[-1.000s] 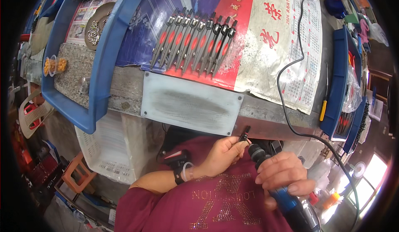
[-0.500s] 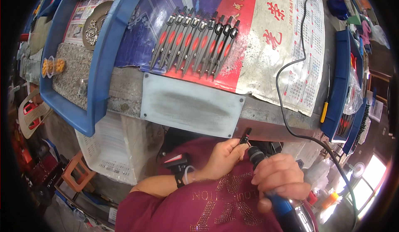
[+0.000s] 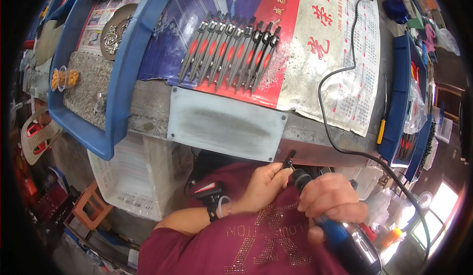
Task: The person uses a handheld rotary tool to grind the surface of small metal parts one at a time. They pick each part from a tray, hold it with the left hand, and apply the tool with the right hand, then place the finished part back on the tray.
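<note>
Just below the table's front edge, my left hand [image 3: 266, 185] is closed around a drawing compass; its dark top [image 3: 291, 155] sticks out above the fingers and the rest is hidden. My right hand [image 3: 331, 198] wraps round a blue and black corded electric screwdriver [image 3: 352, 248]. The tool's black nose [image 3: 301, 177] points at the compass, close to my left fingers; whether the bit touches it, I cannot tell. On the table beyond lies a slanted row of several drawing compasses [image 3: 230, 53] with dark legs and red grips.
A pale, smudged plate [image 3: 226, 127] is fixed at the table's front edge. To the left stands a blue tray [image 3: 117, 92] with a dish of small metal parts [image 3: 113, 41] and a cup of yellow pieces [image 3: 61, 79]. Rightward are a black cable [image 3: 322, 97], a yellow-handled screwdriver [image 3: 381, 131] and a blue bin [image 3: 400, 97].
The screwdriver and my right hand have tilted slightly, with the tool's nose a little to the left and higher. The cable has shifted left. My left hand keeps its grip on the compass.
</note>
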`<state>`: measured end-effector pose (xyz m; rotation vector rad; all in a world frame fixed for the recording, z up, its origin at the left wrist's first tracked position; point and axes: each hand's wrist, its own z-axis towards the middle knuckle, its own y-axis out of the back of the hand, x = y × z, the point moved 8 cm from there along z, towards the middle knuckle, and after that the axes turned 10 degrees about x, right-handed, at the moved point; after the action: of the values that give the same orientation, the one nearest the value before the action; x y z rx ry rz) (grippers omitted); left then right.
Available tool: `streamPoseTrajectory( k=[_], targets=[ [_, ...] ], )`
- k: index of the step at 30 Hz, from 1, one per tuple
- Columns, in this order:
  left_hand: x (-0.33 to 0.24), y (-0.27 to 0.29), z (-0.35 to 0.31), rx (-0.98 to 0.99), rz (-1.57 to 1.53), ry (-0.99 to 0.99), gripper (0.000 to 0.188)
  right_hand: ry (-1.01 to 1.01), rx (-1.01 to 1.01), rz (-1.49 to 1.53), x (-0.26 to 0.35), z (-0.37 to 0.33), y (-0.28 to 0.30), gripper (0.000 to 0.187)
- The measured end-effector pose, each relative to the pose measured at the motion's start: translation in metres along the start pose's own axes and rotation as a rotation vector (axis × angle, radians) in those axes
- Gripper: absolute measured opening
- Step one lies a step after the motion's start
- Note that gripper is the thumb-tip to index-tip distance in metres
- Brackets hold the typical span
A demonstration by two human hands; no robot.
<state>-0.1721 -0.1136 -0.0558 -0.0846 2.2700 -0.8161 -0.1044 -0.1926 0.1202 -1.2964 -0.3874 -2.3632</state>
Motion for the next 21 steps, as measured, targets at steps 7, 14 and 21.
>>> streamPoseTrajectory(
  k=[7, 14, 21],
  targets=[
    [0.004, -0.004, -0.004, 0.054, -0.12, 0.111, 0.017, 0.075, -0.114, -0.07, 0.014, -0.016, 0.004, 0.052],
    [0.001, -0.007, -0.001, 0.066, -0.151, 0.088, 0.018, 0.143, -0.114, -0.1, 0.023, -0.024, 0.008, 0.052],
    [0.001, -0.007, -0.002, 0.055, -0.15, 0.088, 0.018, 0.135, -0.085, -0.053, 0.018, -0.024, 0.009, 0.054]
  ],
)
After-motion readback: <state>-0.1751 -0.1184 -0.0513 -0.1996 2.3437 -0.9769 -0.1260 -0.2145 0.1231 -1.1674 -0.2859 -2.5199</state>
